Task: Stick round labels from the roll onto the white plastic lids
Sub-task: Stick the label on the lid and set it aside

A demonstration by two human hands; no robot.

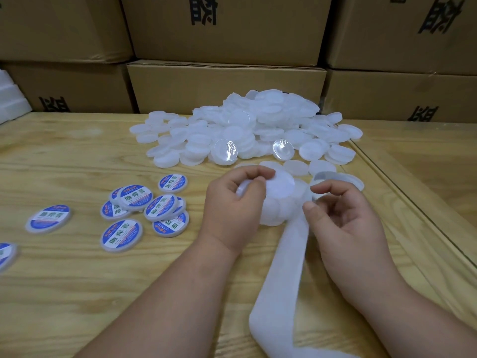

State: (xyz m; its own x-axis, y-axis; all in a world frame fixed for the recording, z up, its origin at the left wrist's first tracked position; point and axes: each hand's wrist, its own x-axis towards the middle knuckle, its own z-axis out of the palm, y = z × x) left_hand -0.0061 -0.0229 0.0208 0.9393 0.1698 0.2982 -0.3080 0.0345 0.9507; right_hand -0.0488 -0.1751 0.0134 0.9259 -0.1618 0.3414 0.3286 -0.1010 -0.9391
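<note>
White lid point(280, 184) tilted up, left hand point(232, 205) gripping (rim pinched)

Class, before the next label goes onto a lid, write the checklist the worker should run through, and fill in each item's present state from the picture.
1. A blank lid is in hand: ok, the left hand grips a plain white lid.
2. A label is peeled and ready: cannot tell, the right hand curls at the backing strip, but no label shows in its fingers.
3. Lid's flat face is turned up: cannot tell.
4. More blank lids within reach: ok, the lid pile lies just behind the hands.
5. Finished pieces kept apart: ok, the labelled lids lie to the left on the table.
</note>
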